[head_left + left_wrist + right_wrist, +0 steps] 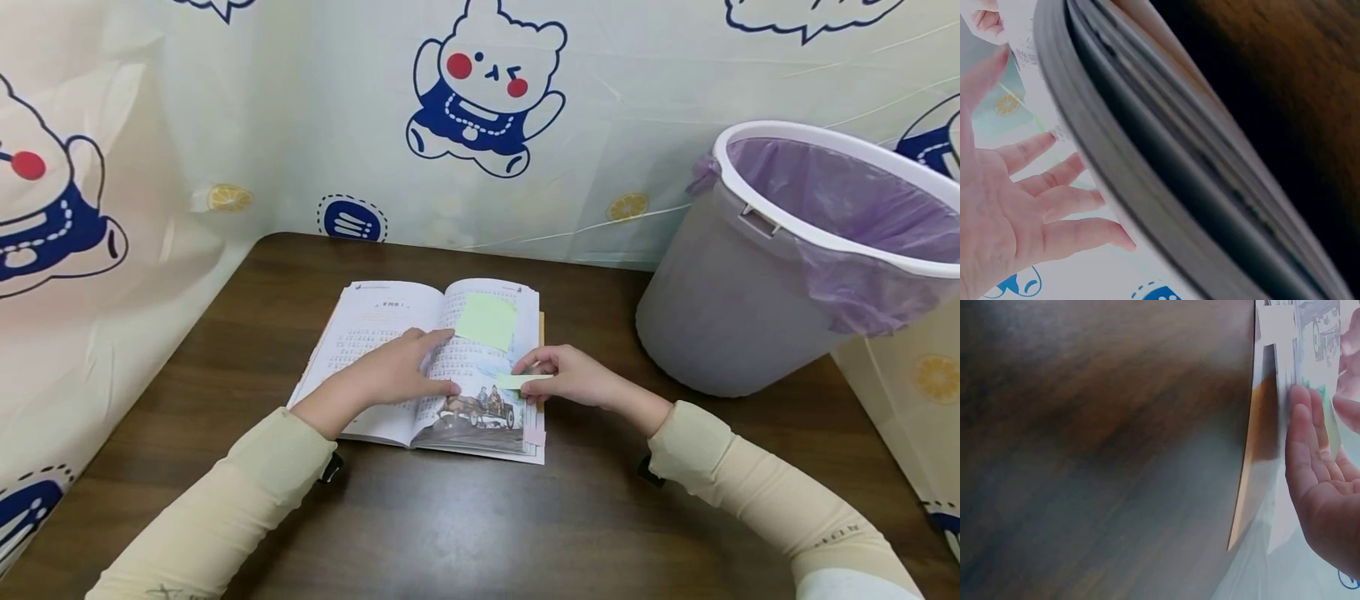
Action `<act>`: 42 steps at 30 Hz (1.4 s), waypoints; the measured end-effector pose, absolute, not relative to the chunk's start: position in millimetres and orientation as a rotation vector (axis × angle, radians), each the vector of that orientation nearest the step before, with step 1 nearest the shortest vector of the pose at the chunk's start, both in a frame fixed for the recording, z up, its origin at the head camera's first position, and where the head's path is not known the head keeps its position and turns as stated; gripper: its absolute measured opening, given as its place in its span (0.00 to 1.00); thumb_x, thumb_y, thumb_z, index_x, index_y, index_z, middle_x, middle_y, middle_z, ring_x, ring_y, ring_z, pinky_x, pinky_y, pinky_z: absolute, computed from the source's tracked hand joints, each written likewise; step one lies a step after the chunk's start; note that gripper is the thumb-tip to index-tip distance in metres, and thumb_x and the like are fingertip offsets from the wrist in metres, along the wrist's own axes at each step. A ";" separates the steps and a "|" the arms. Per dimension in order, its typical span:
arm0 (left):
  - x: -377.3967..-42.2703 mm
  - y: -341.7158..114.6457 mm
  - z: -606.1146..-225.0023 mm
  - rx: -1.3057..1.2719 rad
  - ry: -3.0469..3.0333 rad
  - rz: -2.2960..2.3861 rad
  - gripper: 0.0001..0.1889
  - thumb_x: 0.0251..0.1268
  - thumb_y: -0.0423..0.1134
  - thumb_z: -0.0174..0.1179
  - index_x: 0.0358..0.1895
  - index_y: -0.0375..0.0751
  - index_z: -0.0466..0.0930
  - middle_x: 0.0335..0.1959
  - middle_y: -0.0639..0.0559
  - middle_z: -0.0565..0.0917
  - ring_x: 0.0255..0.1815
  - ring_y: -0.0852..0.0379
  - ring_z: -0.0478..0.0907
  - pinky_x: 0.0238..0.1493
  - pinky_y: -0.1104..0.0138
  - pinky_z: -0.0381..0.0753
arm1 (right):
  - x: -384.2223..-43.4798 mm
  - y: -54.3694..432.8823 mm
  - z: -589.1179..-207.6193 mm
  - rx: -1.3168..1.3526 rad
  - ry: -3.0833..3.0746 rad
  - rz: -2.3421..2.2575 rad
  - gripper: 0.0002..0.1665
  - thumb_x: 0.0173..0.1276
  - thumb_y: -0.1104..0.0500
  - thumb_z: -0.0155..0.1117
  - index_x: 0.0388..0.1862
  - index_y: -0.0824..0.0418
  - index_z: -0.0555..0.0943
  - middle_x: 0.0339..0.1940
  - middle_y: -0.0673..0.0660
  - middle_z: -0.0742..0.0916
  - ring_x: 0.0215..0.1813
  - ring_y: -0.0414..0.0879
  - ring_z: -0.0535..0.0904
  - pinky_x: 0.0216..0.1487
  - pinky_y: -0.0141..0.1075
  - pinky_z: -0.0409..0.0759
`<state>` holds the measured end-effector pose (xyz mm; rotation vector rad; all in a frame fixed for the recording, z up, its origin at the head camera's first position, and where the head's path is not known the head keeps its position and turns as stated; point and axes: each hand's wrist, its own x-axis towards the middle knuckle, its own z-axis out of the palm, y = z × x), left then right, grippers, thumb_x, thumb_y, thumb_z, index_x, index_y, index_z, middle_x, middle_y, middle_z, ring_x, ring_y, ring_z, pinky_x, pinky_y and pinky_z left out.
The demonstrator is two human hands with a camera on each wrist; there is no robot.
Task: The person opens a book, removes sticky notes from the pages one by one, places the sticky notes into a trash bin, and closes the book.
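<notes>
An open book [375,421] with printed text and a horse-cart picture lies on the table. My left hand [397,372] rests across its middle, fingers spread and thumb on the right page. In the left wrist view, the left hand [1035,206] shows extended fingers beside the book's thick page edges [1147,181]. At the right page's outer edge, my right hand [576,380] pinches a narrow light green sticky note [516,381] between thumb and fingers. The right wrist view shows that note [1333,430] by the right hand's fingers. A larger green sticky note [486,322] is on the upper right page.
A pink tab [535,437] sticks out at the book's lower right edge. To the right stands a grey bin [720,308] with a white rim and purple liner. A cartoon-printed curtain [315,125] hangs behind the brown wooden table [450,533].
</notes>
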<state>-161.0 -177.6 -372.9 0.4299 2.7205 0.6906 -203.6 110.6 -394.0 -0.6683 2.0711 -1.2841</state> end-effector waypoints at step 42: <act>-160.4 -152.5 -370.7 0.357 2.743 0.397 0.55 0.51 0.57 0.79 0.81 0.47 0.60 0.64 0.34 0.70 0.62 0.40 0.63 0.51 0.25 0.70 | -199.7 138.9 -401.9 -0.559 2.259 -1.171 0.09 0.71 0.67 0.67 0.47 0.72 0.85 0.31 0.59 0.90 0.32 0.48 0.86 0.36 0.40 0.85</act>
